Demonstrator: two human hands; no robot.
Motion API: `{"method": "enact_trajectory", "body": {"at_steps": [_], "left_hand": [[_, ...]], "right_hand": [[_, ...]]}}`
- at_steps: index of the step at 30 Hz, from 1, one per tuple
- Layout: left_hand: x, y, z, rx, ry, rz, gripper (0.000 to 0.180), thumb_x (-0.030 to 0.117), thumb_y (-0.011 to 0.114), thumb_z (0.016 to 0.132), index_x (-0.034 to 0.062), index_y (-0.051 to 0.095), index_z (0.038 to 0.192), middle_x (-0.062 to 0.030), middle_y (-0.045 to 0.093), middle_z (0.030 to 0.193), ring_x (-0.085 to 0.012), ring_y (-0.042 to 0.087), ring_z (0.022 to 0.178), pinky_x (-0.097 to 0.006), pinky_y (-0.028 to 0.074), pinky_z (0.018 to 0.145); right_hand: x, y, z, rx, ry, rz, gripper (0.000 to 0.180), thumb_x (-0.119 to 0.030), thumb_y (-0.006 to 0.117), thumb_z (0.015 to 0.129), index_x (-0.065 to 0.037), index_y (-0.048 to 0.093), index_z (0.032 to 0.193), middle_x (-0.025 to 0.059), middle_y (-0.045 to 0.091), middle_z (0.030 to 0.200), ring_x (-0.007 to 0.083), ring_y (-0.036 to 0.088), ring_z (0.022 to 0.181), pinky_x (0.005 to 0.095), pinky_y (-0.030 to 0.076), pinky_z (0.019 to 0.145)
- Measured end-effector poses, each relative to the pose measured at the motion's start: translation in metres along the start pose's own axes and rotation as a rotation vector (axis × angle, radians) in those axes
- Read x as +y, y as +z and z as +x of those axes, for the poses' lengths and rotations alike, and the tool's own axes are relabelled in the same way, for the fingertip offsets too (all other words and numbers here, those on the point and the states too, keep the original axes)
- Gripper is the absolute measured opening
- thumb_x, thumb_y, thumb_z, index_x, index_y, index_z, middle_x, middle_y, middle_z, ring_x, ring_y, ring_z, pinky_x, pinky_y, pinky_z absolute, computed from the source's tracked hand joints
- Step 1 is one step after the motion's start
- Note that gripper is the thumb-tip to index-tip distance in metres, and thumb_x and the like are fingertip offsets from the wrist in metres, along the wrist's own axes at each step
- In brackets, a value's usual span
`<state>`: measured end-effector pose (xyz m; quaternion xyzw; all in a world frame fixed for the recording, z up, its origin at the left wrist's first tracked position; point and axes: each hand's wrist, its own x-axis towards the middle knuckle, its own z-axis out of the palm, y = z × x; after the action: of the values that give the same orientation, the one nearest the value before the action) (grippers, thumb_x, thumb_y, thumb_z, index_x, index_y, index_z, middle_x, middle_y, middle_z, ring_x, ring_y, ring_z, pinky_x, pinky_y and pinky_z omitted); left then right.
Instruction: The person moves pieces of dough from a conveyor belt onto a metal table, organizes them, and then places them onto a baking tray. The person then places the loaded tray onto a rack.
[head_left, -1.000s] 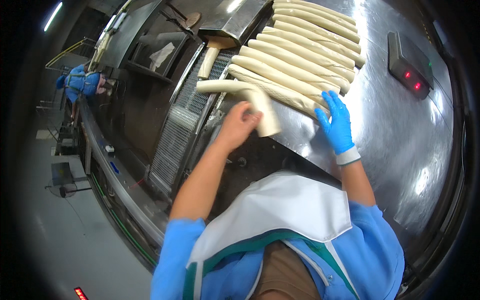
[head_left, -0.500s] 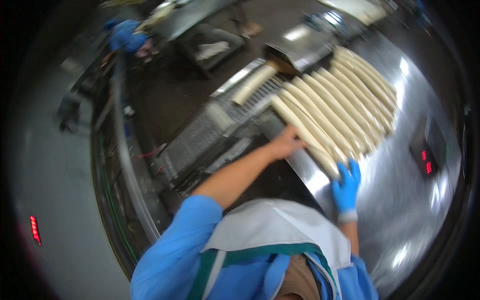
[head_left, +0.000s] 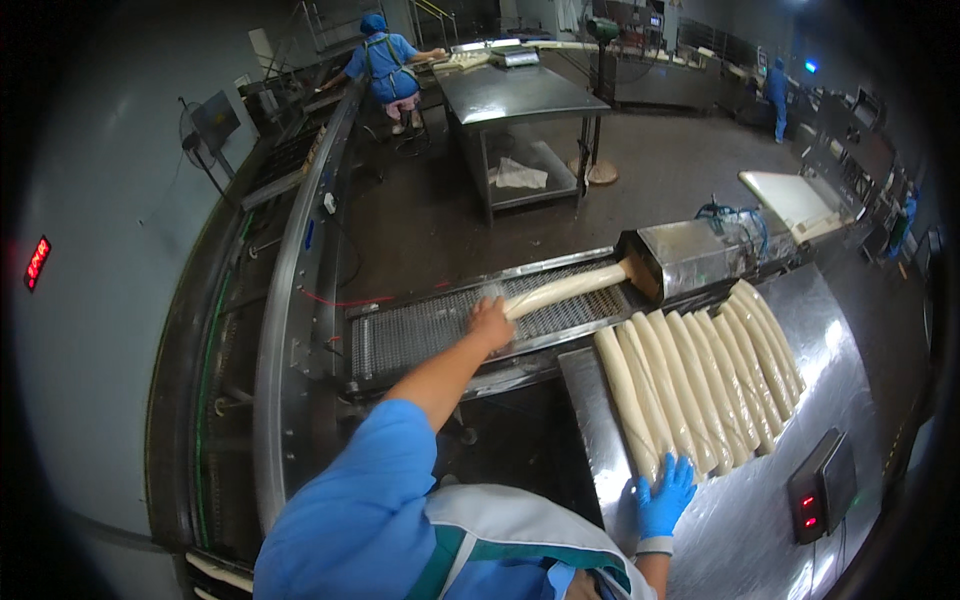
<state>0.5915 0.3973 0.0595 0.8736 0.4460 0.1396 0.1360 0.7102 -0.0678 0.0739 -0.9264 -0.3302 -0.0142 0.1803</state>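
My left hand (head_left: 490,323), bare, reaches out over the mesh conveyor belt (head_left: 420,335) and grips the end of a long pale dough log (head_left: 565,290) coming out of a steel chute (head_left: 690,258). In a blue glove, my right hand (head_left: 665,497) lies flat with fingers spread on the steel table (head_left: 800,420), touching the near ends of a row of several dough logs (head_left: 700,385) laid side by side.
A dark scale display with red lights (head_left: 820,485) stands on the table at the right. A long steel conveyor rail (head_left: 300,250) curves along the left. A person in blue (head_left: 385,65) works by a steel work table (head_left: 515,95) at the back.
My view has swung up and left toward the room. My left hand has left the log row on the table and reached out to the log on the belt. My right hand stays at the row's near ends.
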Motion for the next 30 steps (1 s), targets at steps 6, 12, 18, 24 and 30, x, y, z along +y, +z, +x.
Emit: {"method": "enact_trajectory", "body": {"at_steps": [6, 12, 18, 24, 30], "left_hand": [[-0.006, -0.004, 0.035, -0.341, -0.05, -0.004, 0.047, 0.02, 0.057, 0.078, 0.0072, 0.048, 0.122, -0.014, 0.053, 0.123, -0.0306, 0.051, 0.114, -0.043, 0.039, 0.097], [0.008, 0.006, 0.038, -0.239, -0.063, -0.044, 0.05, 0.02, 0.063, 0.074, 0.0079, 0.049, 0.121, -0.0138, 0.053, 0.121, -0.0321, 0.05, 0.113, -0.042, 0.039, 0.097], [0.009, -0.018, 0.016, -0.217, -0.051, 0.133, 0.051, 0.023, 0.071, 0.066, 0.0072, 0.059, 0.113, -0.0148, 0.053, 0.117, -0.0344, 0.052, 0.108, -0.039, 0.041, 0.095], [0.005, -0.031, 0.0, -0.231, -0.126, -0.076, 0.045, 0.024, 0.072, 0.067, 0.0027, 0.063, 0.106, -0.0172, 0.056, 0.115, -0.0334, 0.053, 0.107, -0.039, 0.043, 0.092], [0.03, -0.03, 0.028, -0.398, -0.48, -1.336, 0.023, 0.013, 0.062, 0.072, -0.0042, 0.059, 0.086, -0.0142, 0.059, 0.077, -0.0262, 0.058, 0.067, -0.04, 0.048, 0.063]], "right_hand": [[0.002, 0.005, 0.001, 0.002, -0.04, -0.067, 0.072, -0.038, 0.066, 0.07, -0.009, 0.041, 0.131, 0.0226, 0.033, 0.137, 0.0404, 0.027, 0.128, 0.0562, 0.019, 0.102], [-0.006, 0.001, 0.002, -0.043, -0.017, -0.094, 0.073, -0.036, 0.066, 0.069, -0.009, 0.04, 0.132, 0.022, 0.032, 0.138, 0.04, 0.026, 0.129, 0.0567, 0.019, 0.102], [-0.014, -0.005, 0.003, -0.053, -0.002, -0.077, 0.073, -0.037, 0.066, 0.07, -0.009, 0.04, 0.132, 0.0225, 0.032, 0.138, 0.04, 0.026, 0.129, 0.0566, 0.019, 0.103], [-0.024, -0.016, 0.006, -0.029, -0.002, -0.072, 0.071, -0.04, 0.066, 0.07, -0.01, 0.043, 0.131, 0.023, 0.035, 0.136, 0.0392, 0.029, 0.127, 0.0552, 0.019, 0.103], [-0.001, -0.013, 0.04, 0.08, 0.027, 0.066, 0.027, -0.035, 0.062, 0.076, -0.011, 0.065, 0.089, 0.0107, 0.061, 0.078, 0.03, 0.057, 0.075, 0.0418, 0.044, 0.073]]}}
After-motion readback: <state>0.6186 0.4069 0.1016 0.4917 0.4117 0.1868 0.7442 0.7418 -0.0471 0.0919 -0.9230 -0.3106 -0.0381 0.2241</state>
